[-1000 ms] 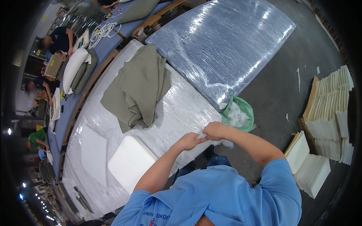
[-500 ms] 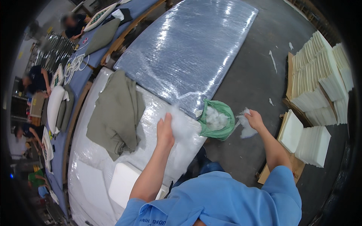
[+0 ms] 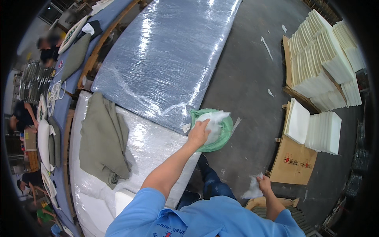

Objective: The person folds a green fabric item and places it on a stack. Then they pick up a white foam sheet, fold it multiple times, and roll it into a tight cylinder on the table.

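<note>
My left hand [image 3: 198, 133] reaches out over the corner of the plastic-wrapped table [image 3: 154, 150] and presses into white fluffy stuffing [image 3: 213, 120] inside a green bag [image 3: 221, 134] that hangs at the table's edge. My right hand [image 3: 263, 184] is down at my right side, fingers closed on a small clump of white stuffing [image 3: 251, 192]. An olive-grey fabric cover [image 3: 103, 140] lies crumpled on the table to the left. A white foam block [image 3: 123, 199] shows near my left shoulder.
A large plastic-wrapped slab [image 3: 169, 59] lies beyond the table. Stacks of white foam pads [image 3: 323, 67] stand on a pallet and on cardboard [image 3: 294, 162] at the right, on a grey concrete floor [image 3: 248, 79]. Other people [image 3: 23, 116] work at a blue bench on the far left.
My left hand moved from the table's edge into the green bag. My right hand dropped from beside the bag to my right side, still holding white stuffing. My view turned right.
</note>
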{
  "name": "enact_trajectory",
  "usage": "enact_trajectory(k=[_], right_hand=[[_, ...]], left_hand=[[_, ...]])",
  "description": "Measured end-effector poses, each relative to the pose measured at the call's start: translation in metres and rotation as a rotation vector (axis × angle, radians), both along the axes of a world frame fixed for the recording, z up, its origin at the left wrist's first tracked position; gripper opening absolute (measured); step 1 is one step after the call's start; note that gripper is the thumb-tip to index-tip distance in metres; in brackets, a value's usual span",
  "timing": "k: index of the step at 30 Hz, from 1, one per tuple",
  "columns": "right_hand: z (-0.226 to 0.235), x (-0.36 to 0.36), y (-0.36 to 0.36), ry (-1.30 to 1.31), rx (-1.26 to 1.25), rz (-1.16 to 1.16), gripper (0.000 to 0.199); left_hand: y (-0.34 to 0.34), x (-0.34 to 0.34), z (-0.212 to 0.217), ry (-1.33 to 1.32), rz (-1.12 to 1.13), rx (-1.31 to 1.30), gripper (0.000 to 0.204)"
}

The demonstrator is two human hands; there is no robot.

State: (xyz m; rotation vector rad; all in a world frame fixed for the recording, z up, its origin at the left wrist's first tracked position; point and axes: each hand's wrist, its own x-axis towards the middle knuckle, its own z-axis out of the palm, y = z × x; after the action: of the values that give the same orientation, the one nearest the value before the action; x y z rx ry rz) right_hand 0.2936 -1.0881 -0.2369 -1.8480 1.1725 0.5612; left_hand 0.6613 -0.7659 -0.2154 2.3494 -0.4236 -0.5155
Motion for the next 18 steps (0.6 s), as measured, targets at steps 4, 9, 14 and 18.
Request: enact_trajectory(k=[4,9,14,18], right_hand=[[0.016,-0.001,0.020,-0.080,0.146,-0.302,0.026],[0.026,0.074,0.036,-0.369,0.618,-0.723,0.035],[0.079,0.162,0.068,-0.525,0.651,-0.681,0.029],[0.101,0.184,0.092,-0.504,0.729,-0.528,0.026]], left_hand=[[-0.023,-0.027,-0.074,0.054,0.001,0.010,0.049],[-0.056,-0.010,-0.130,0.368,-0.494,0.504,0.039],[-0.059,0.009,-0.106,0.588,-0.662,0.503,0.051],[0.005,0.004,-0.014,0.298,-0.391,0.042,0.058]])
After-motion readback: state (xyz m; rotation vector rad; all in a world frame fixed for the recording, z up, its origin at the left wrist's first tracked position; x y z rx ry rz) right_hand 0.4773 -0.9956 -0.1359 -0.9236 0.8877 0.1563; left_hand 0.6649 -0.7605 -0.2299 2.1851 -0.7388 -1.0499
